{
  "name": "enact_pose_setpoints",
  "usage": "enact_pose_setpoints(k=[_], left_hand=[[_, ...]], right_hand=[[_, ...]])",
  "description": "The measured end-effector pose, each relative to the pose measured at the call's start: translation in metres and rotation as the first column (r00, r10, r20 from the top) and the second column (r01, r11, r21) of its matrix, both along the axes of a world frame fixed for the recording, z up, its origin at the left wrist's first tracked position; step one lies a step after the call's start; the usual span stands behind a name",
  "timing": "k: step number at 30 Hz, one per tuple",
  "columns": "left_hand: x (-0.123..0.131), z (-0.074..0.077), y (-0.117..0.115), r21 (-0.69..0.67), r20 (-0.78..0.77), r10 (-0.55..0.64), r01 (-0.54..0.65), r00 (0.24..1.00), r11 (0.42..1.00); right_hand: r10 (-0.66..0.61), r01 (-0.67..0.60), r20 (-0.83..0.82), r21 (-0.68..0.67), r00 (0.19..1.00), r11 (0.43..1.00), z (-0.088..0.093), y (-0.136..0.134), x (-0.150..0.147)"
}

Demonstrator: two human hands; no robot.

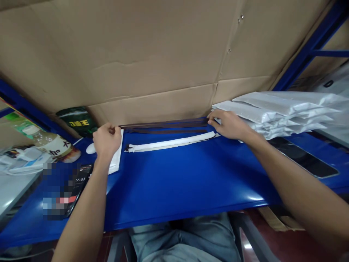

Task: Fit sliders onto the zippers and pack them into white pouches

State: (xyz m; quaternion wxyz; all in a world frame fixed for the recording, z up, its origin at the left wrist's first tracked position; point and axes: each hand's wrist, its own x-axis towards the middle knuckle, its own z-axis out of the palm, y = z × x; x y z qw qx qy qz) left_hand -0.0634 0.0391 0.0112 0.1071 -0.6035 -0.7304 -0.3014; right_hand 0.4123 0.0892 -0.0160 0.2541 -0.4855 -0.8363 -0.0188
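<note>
Several thin dark brown strips (169, 125) lie stretched sideways along the back of the blue tabletop. My left hand (107, 141) is closed at their left end, with a bit of brown showing between thumb and fingers. At the right end, my right hand (227, 124) has its thumb and fingertips pinched at the strips; the exact grip is partly hidden. In front of them lies a long white strip (171, 142), dark at its left tip and apart from both hands. A flat white packet (116, 158) sits partly under my left hand.
White padded packages (272, 109) are stacked at the right, beside a dark glossy flat panel (305, 156). A phone (79, 185), a bottle (51, 142), a dark green bag (77, 120) and a white oval object (91, 148) are at the left. Cardboard (152, 54) walls the back.
</note>
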Motion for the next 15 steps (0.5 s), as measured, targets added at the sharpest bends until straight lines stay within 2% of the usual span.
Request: enact_pose_setpoints(k=[2,4,5,7,8,10,12,15], left_hand=[[0.000,-0.004,0.000,0.031,0.003,0.072,-0.072,0.997,0.997],[0.018,-0.008,-0.004,0.083,0.008,0.045,-0.045,0.999,0.996],[0.032,-0.010,-0.007,0.092,0.011,-0.028,0.027,1.000,0.995],[0.064,-0.013,-0.015,0.037,0.032,-0.251,0.250,0.967,0.968],[0.080,-0.015,-0.020,-0.026,0.054,-0.366,0.367,0.929,0.930],[0.108,-0.018,-0.031,-0.141,0.082,-0.512,0.519,0.855,0.843],[0.129,-0.021,-0.039,-0.205,0.072,-0.594,0.595,0.801,0.777],[0.142,-0.025,-0.045,-0.239,0.044,-0.657,0.647,0.752,0.725]], right_hand=[[0.001,-0.007,-0.064,-0.103,0.998,0.995,0.002,-0.009,-0.012],[0.047,-0.081,-0.169,-0.202,0.985,0.976,0.002,-0.022,-0.030],[0.082,-0.138,-0.235,-0.232,0.969,0.963,0.001,-0.028,-0.040],[0.140,-0.237,-0.354,-0.248,0.925,0.939,-0.001,-0.038,-0.057],[0.155,-0.267,-0.400,-0.243,0.904,0.933,-0.002,-0.043,-0.063],[0.166,-0.298,-0.459,-0.232,0.873,0.926,-0.003,-0.050,-0.074],[0.186,-0.326,-0.478,-0.229,0.858,0.917,-0.003,-0.057,-0.080],[0.237,-0.367,-0.461,-0.215,0.855,0.905,-0.001,-0.066,-0.087]])
